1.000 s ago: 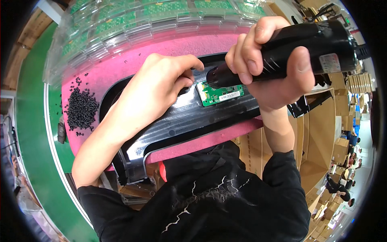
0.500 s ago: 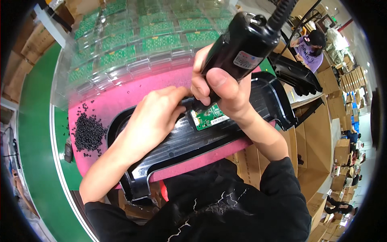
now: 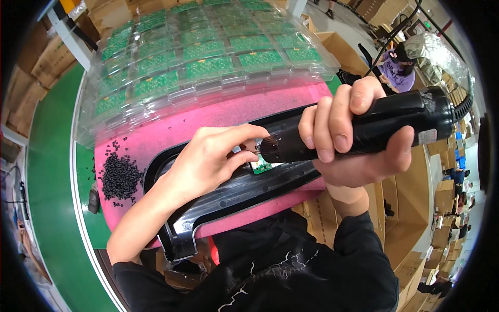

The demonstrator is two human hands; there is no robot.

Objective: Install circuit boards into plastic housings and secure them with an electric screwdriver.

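My right hand (image 3: 340, 120) is wrapped round a black electric screwdriver (image 3: 395, 117), held almost level with its nose toward the left. Thumb and forefinger of my left hand (image 3: 202, 161) pinch together right at that nose; what is between them is too small to make out. Below the nose, a green circuit board (image 3: 261, 167) shows in part, lying in a long black plastic housing (image 3: 223, 195). The screwdriver and my hands hide the rest of the board. A heap of small black screws (image 3: 119, 178) lies to the left of the housing.
A pink mat (image 3: 182, 117) lies under the housing. Behind it, stacked clear plastic trays (image 3: 208, 78) hold several green boards. The screwdriver's coiled cord (image 3: 462, 109) runs up at the right. Cardboard boxes (image 3: 405, 182) stand at the right, where a person in purple (image 3: 397, 73) sits.
The screwdriver has tipped from steeply upright to nearly level, its rear end swinging right and down. My left fingers have come to its nose.
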